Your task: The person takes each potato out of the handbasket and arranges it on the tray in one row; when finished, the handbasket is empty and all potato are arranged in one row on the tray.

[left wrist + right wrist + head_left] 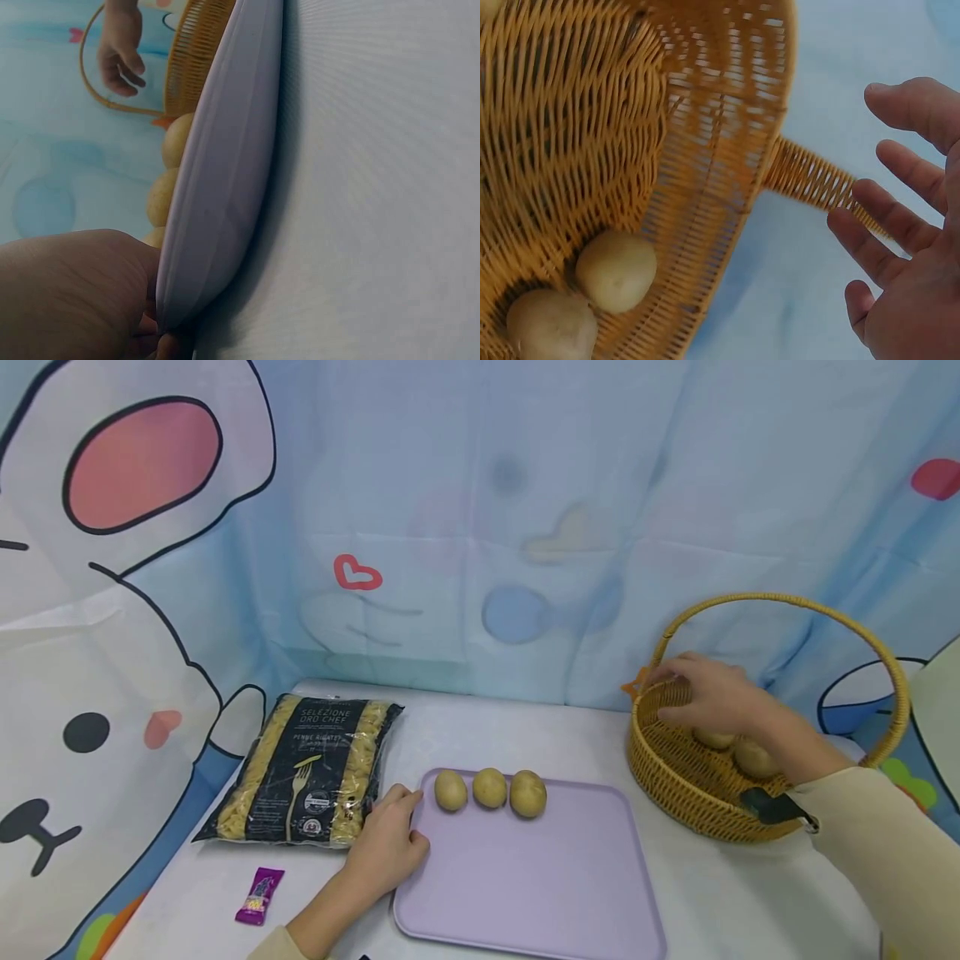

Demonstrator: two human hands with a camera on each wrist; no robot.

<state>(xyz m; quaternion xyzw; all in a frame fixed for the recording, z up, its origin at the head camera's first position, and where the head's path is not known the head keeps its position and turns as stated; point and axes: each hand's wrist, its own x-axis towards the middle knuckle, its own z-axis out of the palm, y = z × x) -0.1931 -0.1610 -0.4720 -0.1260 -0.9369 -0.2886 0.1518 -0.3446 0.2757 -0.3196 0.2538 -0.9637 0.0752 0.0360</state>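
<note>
My left hand (386,843) holds the left rim of a lilac tray (525,877); in the left wrist view its fingertips are partly hidden at the tray's edge. Along the far side of the tray sit three potatoes, a left one (451,791), a middle one (490,788) and a right one (528,794). Over the far left part of a wicker basket (675,785) hovers my right hand (708,693), fingers spread and relaxed, holding nothing. Inside the basket lie potatoes (616,271), partly covered by my right arm in the head view.
A bag of penne pasta (300,777) lies left of the tray. Nearer me is a small purple wrapped packet (259,896). The basket's tall arched handle (780,597) rises around my right forearm. A patterned blue curtain (450,527) hangs behind the white-covered table (525,727).
</note>
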